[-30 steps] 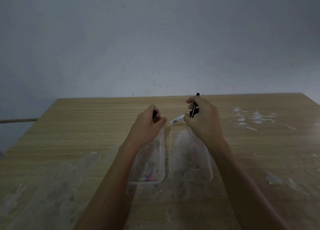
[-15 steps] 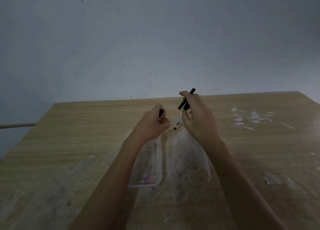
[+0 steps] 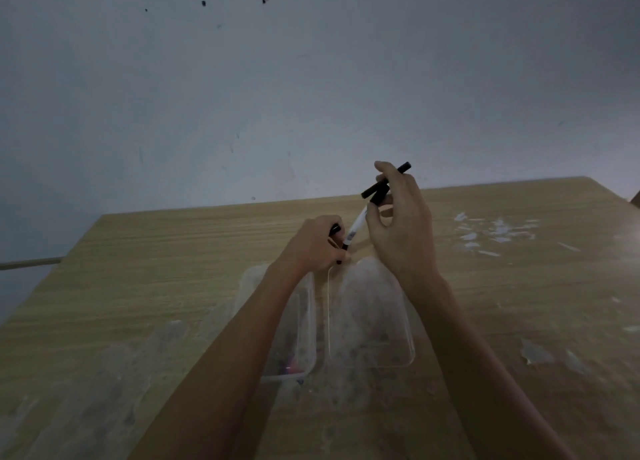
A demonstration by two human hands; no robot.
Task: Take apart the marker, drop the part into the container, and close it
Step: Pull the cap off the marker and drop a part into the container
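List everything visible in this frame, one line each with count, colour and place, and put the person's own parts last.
marker body: 1, white with a printed label, slanting between the two hands above the table
black stick-like marker part: 1, black, in the right hand's fingers, above the marker body
small black piece: 1, black, in the left hand; cannot tell which part it is
container: 1, clear plastic, on the table under the left forearm, something pink inside near its front end
lid: 1, clear plastic, flat on the table just right of the container
table: 1, light wood, whitish smears
wall: 1, grey-white, behind the table
left hand: 1, grip closed
right hand: 1, grip closed
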